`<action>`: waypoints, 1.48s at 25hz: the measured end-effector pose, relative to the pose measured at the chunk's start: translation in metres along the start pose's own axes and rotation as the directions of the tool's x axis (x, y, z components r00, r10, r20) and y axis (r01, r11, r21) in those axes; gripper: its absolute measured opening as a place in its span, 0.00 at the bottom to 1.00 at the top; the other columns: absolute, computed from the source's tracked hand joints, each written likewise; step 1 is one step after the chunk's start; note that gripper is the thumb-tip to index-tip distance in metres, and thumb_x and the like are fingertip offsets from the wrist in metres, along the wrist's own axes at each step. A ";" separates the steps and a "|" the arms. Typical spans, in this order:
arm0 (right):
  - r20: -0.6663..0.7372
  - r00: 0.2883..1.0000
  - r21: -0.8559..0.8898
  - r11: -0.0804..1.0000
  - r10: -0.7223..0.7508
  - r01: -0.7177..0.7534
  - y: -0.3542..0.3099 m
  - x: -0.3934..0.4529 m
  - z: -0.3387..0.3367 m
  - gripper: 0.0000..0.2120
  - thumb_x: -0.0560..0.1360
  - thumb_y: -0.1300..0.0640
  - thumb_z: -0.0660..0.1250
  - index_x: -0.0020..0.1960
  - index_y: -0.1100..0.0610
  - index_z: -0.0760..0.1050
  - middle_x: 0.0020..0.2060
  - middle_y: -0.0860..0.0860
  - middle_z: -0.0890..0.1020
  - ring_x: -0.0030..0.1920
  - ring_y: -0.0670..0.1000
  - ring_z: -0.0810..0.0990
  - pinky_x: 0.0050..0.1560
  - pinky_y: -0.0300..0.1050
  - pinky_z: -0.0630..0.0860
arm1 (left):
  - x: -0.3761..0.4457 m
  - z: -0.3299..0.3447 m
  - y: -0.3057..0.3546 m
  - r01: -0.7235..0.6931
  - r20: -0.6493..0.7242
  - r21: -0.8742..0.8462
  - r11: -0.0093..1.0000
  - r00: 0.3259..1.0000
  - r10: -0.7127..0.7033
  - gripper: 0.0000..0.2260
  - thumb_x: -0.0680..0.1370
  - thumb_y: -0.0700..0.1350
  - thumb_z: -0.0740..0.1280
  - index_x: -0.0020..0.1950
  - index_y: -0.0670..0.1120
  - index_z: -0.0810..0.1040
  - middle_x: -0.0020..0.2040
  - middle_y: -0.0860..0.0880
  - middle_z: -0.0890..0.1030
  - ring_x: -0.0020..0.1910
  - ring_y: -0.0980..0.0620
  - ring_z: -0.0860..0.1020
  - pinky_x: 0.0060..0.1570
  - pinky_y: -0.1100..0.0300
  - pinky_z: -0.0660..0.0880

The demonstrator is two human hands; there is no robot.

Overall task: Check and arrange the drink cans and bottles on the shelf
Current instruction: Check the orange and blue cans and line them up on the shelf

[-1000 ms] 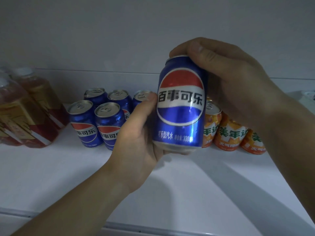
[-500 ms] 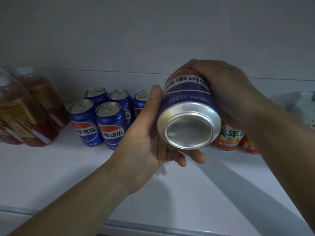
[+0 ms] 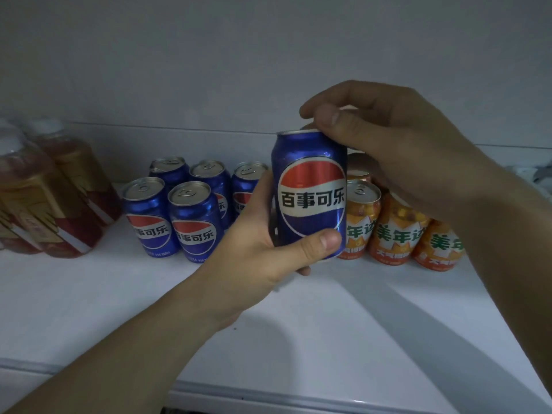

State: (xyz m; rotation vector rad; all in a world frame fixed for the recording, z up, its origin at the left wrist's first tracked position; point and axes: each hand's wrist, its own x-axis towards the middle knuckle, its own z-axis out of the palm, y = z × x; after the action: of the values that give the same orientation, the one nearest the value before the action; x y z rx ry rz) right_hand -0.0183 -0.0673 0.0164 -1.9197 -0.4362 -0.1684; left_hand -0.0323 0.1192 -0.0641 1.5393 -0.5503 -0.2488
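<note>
A blue cola can [image 3: 310,186] is held upright above the white shelf [image 3: 298,339], its label facing me. My left hand [image 3: 263,252] grips its lower part, thumb across the front near the base. My right hand [image 3: 388,150] pinches the can's top rim from above and the right. Behind on the left stand several more blue cola cans [image 3: 191,219] in two rows. Orange soda cans [image 3: 397,231] stand to the right, partly hidden by the held can and my right arm.
Bottles of reddish-brown drink with gold labels [image 3: 44,198] stand at the far left of the shelf. The shelf's front edge [image 3: 268,392] runs along the bottom. A pale object [image 3: 537,177] shows at the far right edge.
The can was upright, then tipped with its base toward me; it is upright again now, label forward. My left thumb has moved onto its front.
</note>
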 end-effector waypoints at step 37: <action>0.195 0.978 -0.693 0.716 0.081 0.079 0.030 0.056 0.093 0.18 0.70 0.45 0.78 0.47 0.52 0.72 0.45 0.48 0.81 0.44 0.49 0.80 0.43 0.45 0.77 | -0.035 -0.067 -0.054 0.426 -0.003 0.276 0.861 0.897 -0.443 0.19 0.71 0.56 0.69 0.61 0.57 0.78 0.54 0.58 0.85 0.49 0.53 0.86 0.56 0.47 0.81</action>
State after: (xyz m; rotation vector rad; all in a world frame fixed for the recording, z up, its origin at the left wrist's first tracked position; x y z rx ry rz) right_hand 0.0369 0.0203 -0.0276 -2.7143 -0.5667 -0.1371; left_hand -0.0193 0.1929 -0.1198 1.9227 -0.2807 -0.5895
